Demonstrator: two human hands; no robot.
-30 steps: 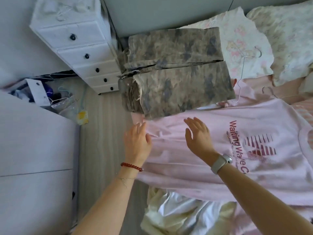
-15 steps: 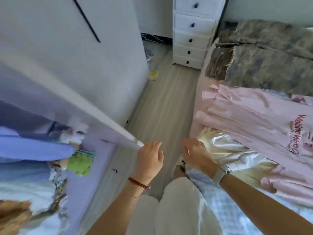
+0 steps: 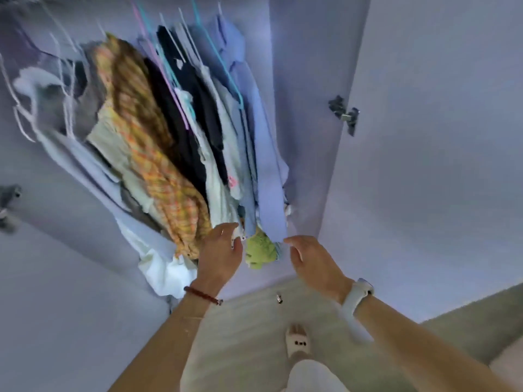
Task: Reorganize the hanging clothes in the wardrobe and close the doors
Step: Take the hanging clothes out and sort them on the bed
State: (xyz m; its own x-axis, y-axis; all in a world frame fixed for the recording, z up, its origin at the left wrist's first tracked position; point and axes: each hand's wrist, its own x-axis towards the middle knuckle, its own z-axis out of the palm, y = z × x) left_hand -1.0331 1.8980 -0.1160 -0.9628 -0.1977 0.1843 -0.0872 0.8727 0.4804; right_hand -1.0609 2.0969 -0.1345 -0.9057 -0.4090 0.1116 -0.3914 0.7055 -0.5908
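Both hands reach toward the hems of the hanging clothes (image 3: 181, 142) in the middle of the frame. Left hand (image 3: 222, 258), below centre, has its fingers loosely spread and holds nothing, its fingertips just at the bottom of the orange plaid garment (image 3: 158, 165). Right hand (image 3: 314, 260), lower right of centre, is likewise relaxed and empty, just beside the hem of the pale blue garment (image 3: 268, 176); the blur leaves it unclear whether either hand actually touches cloth.

As I judge it, the step in hand is parting the garments to sort them. To do that well, the hands should go in between 2 garments and slide them along by the hangers (image 3: 172, 66) higher up, not tug at the hems, since the clothes are packed tightly and a pull low down could slip one off.

The wardrobe (image 3: 300, 108) stands open, filling the upper left and centre, crowded with dark, white, plaid and blue pieces. A green fluffy item (image 3: 260, 251) lies at the bottom between the 2 hands. The right door (image 3: 438, 165) stands wide open at the right of the frame, its hinge (image 3: 343, 113) showing.
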